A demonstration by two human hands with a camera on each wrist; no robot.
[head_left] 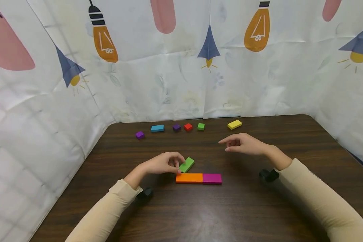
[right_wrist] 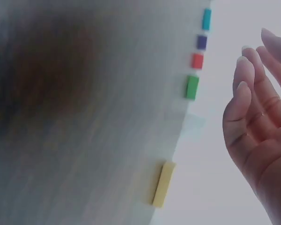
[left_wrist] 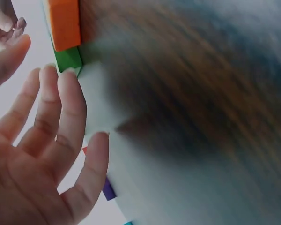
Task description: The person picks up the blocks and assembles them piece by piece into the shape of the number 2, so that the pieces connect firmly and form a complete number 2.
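A green block [head_left: 187, 165] lies slantwise on the table, just behind an orange block [head_left: 189, 178]. The orange block sits end to end with a magenta block [head_left: 212, 178], forming one straight row. At the left end of the row is my left hand [head_left: 164, 163], fingertips right at the green block and thumb tip by the orange one's corner. In the left wrist view its fingers [left_wrist: 49, 108] are relaxed, with a gap between them and the thumb. My right hand [head_left: 245, 144] hovers over the table further right, loosely bent and holding nothing.
Along the table's far side stand a purple block [head_left: 140, 135], a blue block [head_left: 157, 128], a dark purple block [head_left: 176, 127], a red block [head_left: 188, 127], a small green block [head_left: 201, 126] and a yellow block [head_left: 234, 124]. A patterned curtain [head_left: 181, 84] hangs behind the table [head_left: 199, 215].
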